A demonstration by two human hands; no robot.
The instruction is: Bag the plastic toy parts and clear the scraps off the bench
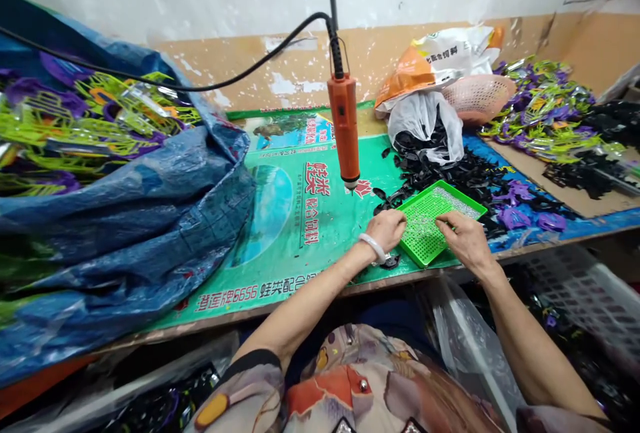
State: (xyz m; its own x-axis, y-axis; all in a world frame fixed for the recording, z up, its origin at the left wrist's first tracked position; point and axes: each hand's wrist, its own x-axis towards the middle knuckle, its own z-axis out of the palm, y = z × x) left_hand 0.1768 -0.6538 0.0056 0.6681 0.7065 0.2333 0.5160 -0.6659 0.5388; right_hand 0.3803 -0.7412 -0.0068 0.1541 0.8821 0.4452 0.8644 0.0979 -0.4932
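Observation:
A shallow green tray [425,256] with a grid of small holes lies tilted near the front edge of the table, and many tiny silvery pieces, perhaps screws [434,210], are spread over it. My left hand [386,230], with a pale bangle at the wrist, is closed at the tray's left rim and seems to grip it. Over the tray's right side, my right hand [466,241] has thumb and fingers pinched together; anything between them is too small to make out. An orange electric screwdriver [344,130] hangs upright on a cable, beyond my left hand and apart from it.
Loose black plastic parts [425,170] spread behind the tray, some spilling from a white bag [407,123]. Purple pieces [515,216] lie to its right. A pile of green-and-purple parts [540,100] sits farther right. At left, a blue sack [200,186] bulges with similar parts.

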